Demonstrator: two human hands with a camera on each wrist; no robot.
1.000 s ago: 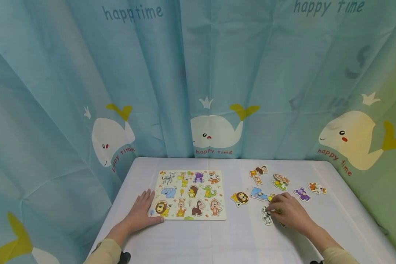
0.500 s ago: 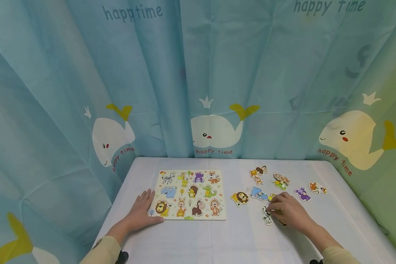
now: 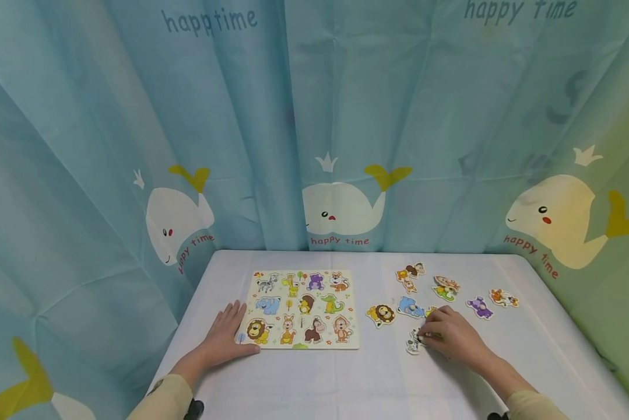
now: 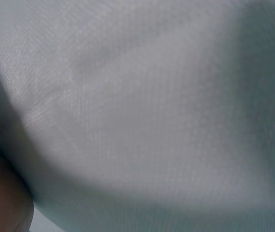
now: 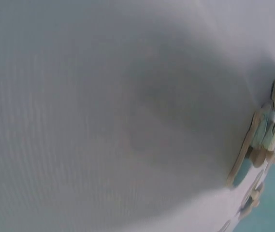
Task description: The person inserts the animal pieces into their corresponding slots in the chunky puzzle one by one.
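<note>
The zebra piece [image 3: 413, 343], to the right of the puzzle board [image 3: 320, 297], is pinched at its edge by the bent fingers of the right hand [image 3: 454, 337]. The lion piece [image 3: 381, 315] lies nearer the board; the left hand [image 3: 226, 337], well apart from the right, rests fingers extended at the board's left edge.

Head view: evenly and softly lit, fairly sharp, slightly soft in fine print. Tinted yellow-green on curtain [image 3: 621, 134] at far right. Faintly shadowed on table [image 3: 366, 382], beside right forearm [image 3: 505, 373]. Left wrist view: dim, grey, largely out of focus, darkened along right and lower edges. Right wrist view: dull, bluish, broadly shadowed mid-frame, soft on puzzle pieces [image 5: 260, 130] at right.
</note>
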